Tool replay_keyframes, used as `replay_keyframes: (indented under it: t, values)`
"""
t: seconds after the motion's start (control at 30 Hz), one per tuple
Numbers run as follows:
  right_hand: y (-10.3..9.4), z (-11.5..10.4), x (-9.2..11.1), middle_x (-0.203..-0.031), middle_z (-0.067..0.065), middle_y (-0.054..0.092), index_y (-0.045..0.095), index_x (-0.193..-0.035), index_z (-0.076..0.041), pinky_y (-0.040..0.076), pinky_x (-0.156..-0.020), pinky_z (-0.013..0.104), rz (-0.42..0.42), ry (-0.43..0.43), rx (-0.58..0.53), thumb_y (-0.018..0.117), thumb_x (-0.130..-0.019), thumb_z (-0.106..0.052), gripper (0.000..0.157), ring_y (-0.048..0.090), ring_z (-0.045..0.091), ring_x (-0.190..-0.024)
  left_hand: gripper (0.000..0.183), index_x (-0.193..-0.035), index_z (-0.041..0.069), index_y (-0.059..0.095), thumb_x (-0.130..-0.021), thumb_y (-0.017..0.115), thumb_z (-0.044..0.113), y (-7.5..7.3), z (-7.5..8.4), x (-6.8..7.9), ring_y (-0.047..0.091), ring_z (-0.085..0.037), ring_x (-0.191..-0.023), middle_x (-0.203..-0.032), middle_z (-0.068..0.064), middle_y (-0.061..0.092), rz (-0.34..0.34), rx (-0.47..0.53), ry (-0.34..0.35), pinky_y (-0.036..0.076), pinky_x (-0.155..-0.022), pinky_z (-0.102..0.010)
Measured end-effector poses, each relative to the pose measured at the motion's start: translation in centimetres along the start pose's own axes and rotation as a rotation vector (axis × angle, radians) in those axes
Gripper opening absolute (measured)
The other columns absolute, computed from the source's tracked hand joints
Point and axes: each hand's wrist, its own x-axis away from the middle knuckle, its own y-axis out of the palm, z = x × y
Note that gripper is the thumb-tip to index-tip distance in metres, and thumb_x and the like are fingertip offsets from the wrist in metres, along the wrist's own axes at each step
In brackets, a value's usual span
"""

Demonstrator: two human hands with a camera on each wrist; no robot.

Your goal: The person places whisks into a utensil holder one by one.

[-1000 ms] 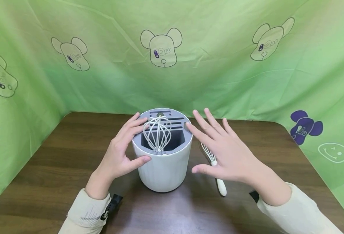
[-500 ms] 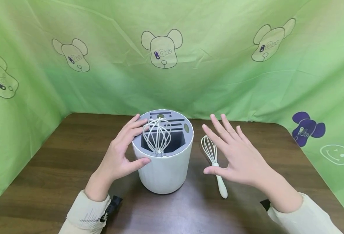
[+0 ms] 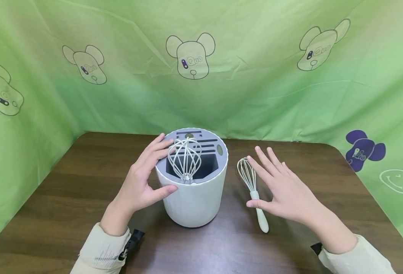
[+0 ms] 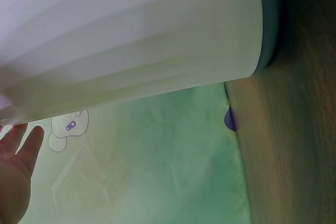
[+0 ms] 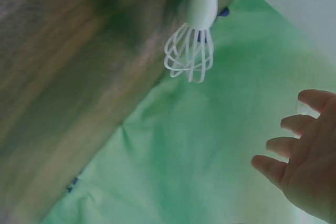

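Note:
A white, round knife and utensil holder (image 3: 194,207) with a grey slotted top stands on the table. My left hand (image 3: 137,184) rests against its left side, fingers spread over the rim and thumb along the front. The left wrist view shows the holder's ribbed wall (image 4: 147,35) up close. A whisk (image 3: 186,176) stands in the holder's big compartment, wires up, its handle hidden inside. To the right, a smaller white whisk (image 3: 263,221) lies on the wood, wires pointing away from me. Beside and partly over it hovers my right hand (image 3: 288,192), fingers spread, holding nothing.
The brown wooden table (image 3: 85,190) has rounded far corners. Behind it and at both sides hangs a green curtain (image 3: 242,95) printed with cartoon bear heads. Narrow slots and an oval mark (image 3: 219,150) show on the holder's top.
My right hand has moved away from the holder's rim, rightward and a little toward me, uncovering the smaller whisk. The left hand and holder have stayed put.

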Motion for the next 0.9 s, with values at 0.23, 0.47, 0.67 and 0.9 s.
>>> replay_keyframes:
  t: [0.23, 0.47, 0.67, 0.9]
  values:
    - [0.8, 0.8, 0.4, -0.167, 0.013, 0.014, 0.024, -0.159, -0.014, 0.049, -0.099, 0.059, -0.042, 0.034, -0.025, 0.071, -0.081, -0.062, 0.102, 0.017, 0.044, -0.151, 0.072, -0.133, 0.004, 0.057, -0.088, 0.063, 0.061, 0.0, 0.0, 0.0, 0.036, -0.033, -0.147, -0.145, -0.013, 0.053, 0.001, 0.007, -0.006, 0.034, -0.121, -0.037]
    - [1.5, 1.6, 0.7, -0.166, 0.016, 0.018, 0.026, -0.158, -0.013, 0.053, -0.092, 0.057, -0.079, 0.065, -0.037, 0.073, -0.08, -0.06, 0.103, 0.025, 0.05, -0.147, 0.073, -0.132, 0.003, 0.058, -0.088, 0.063, 0.061, -0.1, 0.2, -0.2, 0.035, -0.034, -0.148, -0.144, -0.014, 0.053, -0.007, 0.008, -0.012, 0.033, -0.121, -0.039]
    - [2.0, 2.1, 1.1, -0.164, 0.018, 0.024, 0.032, -0.155, -0.006, 0.05, -0.098, 0.059, -0.138, 0.114, -0.057, 0.073, -0.08, -0.06, 0.101, 0.028, 0.051, -0.144, 0.072, -0.132, 0.003, 0.058, -0.089, 0.062, 0.06, -0.1, 0.1, -0.2, 0.035, -0.033, -0.147, -0.144, -0.014, 0.054, -0.007, 0.005, -0.006, 0.034, -0.121, -0.039]
    - [2.7, 2.4, 1.2, -0.155, 0.027, 0.036, 0.04, -0.146, 0.005, 0.037, -0.109, 0.065, -0.197, 0.138, -0.11, 0.076, -0.079, -0.054, 0.096, 0.034, 0.053, -0.139, 0.071, -0.132, 0.003, 0.058, -0.089, 0.062, 0.06, 0.0, 0.1, 0.0, 0.037, -0.034, -0.147, -0.143, -0.014, 0.054, 0.001, 0.004, 0.004, 0.034, -0.121, -0.037]
